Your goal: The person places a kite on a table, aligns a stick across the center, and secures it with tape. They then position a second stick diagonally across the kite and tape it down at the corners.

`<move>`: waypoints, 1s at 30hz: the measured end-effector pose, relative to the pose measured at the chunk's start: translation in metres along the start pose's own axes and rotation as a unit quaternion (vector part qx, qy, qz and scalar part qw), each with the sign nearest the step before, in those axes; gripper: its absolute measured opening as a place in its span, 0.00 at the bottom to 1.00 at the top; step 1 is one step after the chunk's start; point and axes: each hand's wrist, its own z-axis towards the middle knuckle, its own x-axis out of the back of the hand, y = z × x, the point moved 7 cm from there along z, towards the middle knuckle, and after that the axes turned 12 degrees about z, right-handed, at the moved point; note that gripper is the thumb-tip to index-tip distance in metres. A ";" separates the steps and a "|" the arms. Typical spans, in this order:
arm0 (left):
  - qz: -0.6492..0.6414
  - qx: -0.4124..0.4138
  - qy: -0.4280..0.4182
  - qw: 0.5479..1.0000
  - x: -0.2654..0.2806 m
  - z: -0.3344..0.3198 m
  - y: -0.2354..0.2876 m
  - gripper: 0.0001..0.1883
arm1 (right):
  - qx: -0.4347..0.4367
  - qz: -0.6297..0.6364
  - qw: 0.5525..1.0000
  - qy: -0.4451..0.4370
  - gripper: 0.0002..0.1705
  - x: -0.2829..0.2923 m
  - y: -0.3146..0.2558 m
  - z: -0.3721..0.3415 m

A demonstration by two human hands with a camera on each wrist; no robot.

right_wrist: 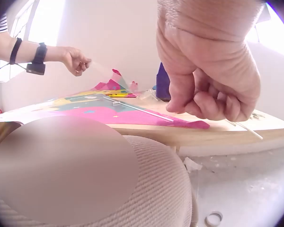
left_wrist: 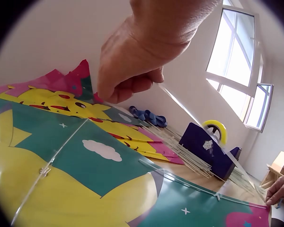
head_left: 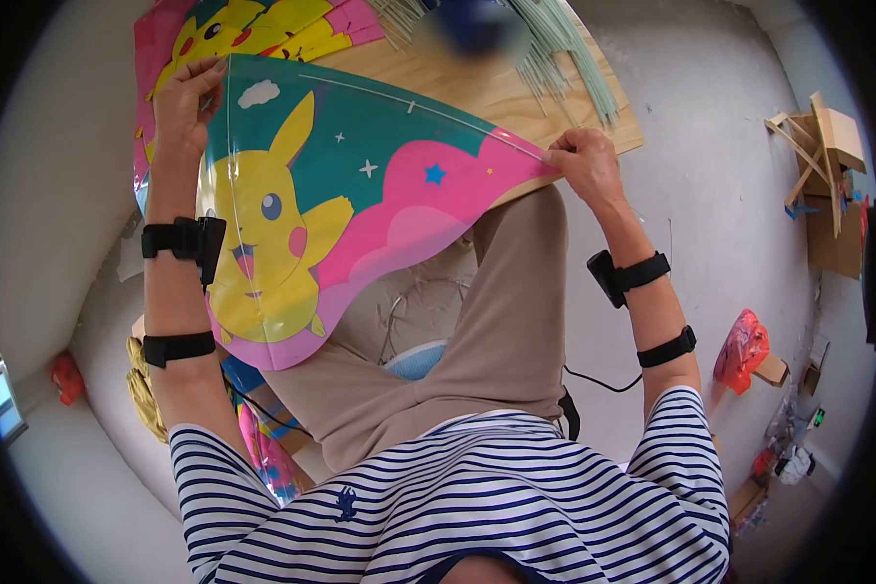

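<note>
A kite sail [head_left: 350,209] printed with a yellow cartoon figure on green and pink lies over the table edge and the person's lap. A white rod [head_left: 409,105] runs along its upper edge, and another [left_wrist: 42,172] runs down its middle. The left hand [head_left: 190,102] is raised above the sail and pinches one end of a clear tape strip [left_wrist: 184,108]. That strip stretches across to the right hand [head_left: 589,167], whose thumb and curled fingers pinch the other end close over the sail's pink tip. In the right wrist view the right hand [right_wrist: 208,85] hides that end.
On the wooden table [head_left: 608,136] lie more printed sails [head_left: 263,34] and bundles of thin pale sticks [head_left: 565,58]. A dark blue tape dispenser [left_wrist: 203,146] with a yellow roll stands behind the sail. A tape roll [right_wrist: 214,218] lies on the floor.
</note>
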 end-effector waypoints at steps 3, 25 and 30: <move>0.000 0.000 0.005 1.000 0.000 0.001 -0.001 0.11 | 0.003 0.002 1.000 -0.007 0.12 0.000 -0.001 0.000; 0.083 -0.042 0.028 0.995 -0.018 0.002 -0.006 0.09 | -0.038 -0.078 0.996 0.008 0.11 -0.008 -0.003 0.006; 0.066 -0.017 0.033 0.997 -0.029 0.013 -0.020 0.07 | -0.014 -0.044 0.998 0.033 0.10 -0.008 -0.002 0.002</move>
